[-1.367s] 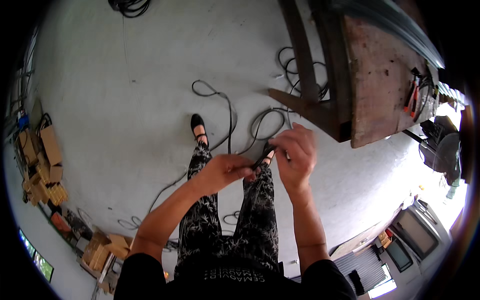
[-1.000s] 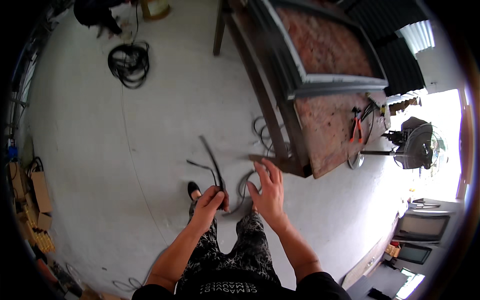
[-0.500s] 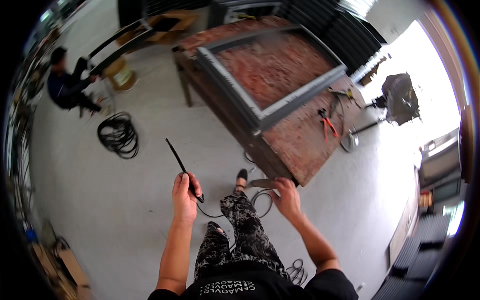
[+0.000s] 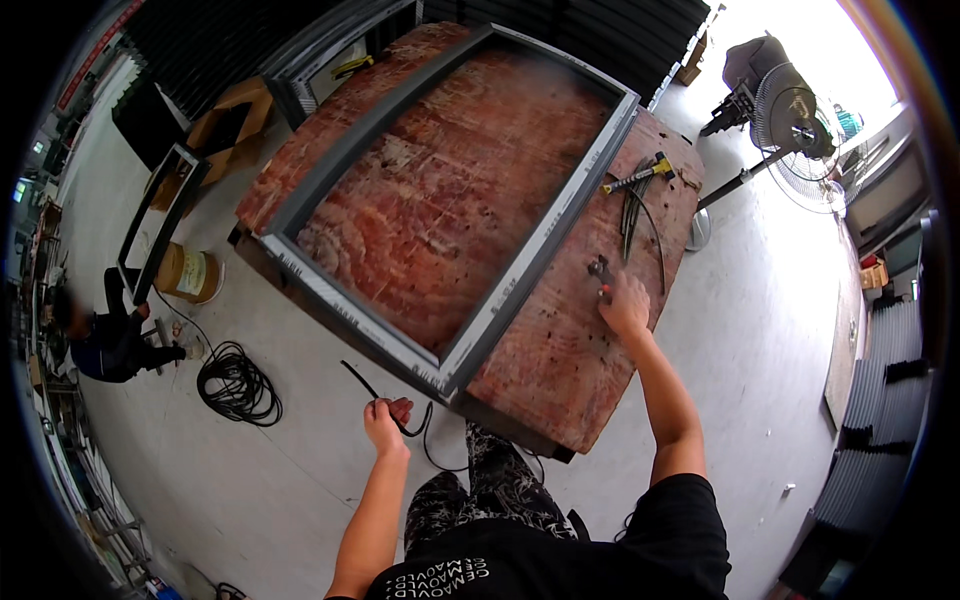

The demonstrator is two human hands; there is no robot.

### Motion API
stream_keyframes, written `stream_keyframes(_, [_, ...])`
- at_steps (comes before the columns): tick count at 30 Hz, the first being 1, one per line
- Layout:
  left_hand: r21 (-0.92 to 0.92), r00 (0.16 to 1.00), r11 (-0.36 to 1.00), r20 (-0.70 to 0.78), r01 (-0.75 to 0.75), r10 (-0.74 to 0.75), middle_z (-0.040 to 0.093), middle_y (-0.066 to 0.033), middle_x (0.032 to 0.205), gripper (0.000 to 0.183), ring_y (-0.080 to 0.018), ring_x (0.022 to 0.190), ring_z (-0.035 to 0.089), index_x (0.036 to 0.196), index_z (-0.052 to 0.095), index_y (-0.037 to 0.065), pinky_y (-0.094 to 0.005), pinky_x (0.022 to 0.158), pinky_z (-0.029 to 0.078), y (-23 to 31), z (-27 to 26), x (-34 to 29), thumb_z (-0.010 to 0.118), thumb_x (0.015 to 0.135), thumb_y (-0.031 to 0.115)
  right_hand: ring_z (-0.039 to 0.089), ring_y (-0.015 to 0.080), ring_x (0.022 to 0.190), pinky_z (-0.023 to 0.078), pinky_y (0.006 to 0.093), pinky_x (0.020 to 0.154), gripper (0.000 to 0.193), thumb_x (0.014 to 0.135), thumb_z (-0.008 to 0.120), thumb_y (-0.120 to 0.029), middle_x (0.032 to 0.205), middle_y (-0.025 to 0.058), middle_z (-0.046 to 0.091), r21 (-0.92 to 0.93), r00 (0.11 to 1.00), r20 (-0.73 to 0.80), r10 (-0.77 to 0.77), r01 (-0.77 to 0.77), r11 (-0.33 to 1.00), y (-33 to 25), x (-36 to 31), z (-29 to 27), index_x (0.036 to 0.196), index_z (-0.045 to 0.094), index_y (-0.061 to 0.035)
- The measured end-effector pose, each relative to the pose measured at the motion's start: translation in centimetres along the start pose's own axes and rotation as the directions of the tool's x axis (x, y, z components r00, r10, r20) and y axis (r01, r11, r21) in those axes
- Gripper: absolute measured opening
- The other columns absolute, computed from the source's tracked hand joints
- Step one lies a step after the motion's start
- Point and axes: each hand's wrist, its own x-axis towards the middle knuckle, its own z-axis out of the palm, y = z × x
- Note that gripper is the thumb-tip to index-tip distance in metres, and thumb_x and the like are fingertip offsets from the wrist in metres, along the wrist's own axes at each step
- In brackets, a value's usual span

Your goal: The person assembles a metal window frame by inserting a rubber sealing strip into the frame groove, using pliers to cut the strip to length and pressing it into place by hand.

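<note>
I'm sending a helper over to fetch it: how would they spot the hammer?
Start at the big reddish plywood worktable carrying the grey metal frame. Go to its far right corner, beyond the right hand. The hammer lies there beside a bundle of dark strips; its yellow-and-black handle sets it apart.

A black rubber strip (image 4: 385, 395), grey frame (image 4: 520, 270), reddish-brown mottled tabletop (image 4: 560, 350), yellow-handled hammer (image 4: 640, 174).

Grey concrete floor (image 4: 250, 480), dark corrugated wall (image 4: 560, 30), daylight at right.
</note>
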Motion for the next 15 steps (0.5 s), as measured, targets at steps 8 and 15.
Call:
stream_keyframes(8, [0.001,0.931,0.997,-0.357,-0.079,0.074,0.064,-0.0112,0.103,0.028,-0.0204,0.085,0.061,0.114,0.048,0.006,-0.0313,0.066,0.048,4.0,4.0,9.0,0.043,0.1,0.029,0.061,0.0433,0.087,0.048,0.0509,0.077,0.03,0.074,0.064,-0.02,0.091,0.0226,0.063,0.25,0.93,-0.288,0.23,-0.159,0.955,2.6,8.6,-2.9,0.097,0.058,-0.0011])
stream_keyframes(15, [0.739,0.61,0.557,-0.253,-0.379,0.751,0.056,-0.0231,0.106,0.034,-0.0394,0.091,0.056,0.105,0.052,-0.005,-0.0467,0.083,0.044,13.1,8.4,15.6,0.038,0.104,0.025,0.063,0.0391,0.108,0.049,0.045,0.092,0.054,0.078,0.071,-0.041,0.11,0.0261,0.066,0.383,0.859,0.001,0.512,-0.474,0.793,2.4,25.3,-4.7,0.108,0.063,0.0041])
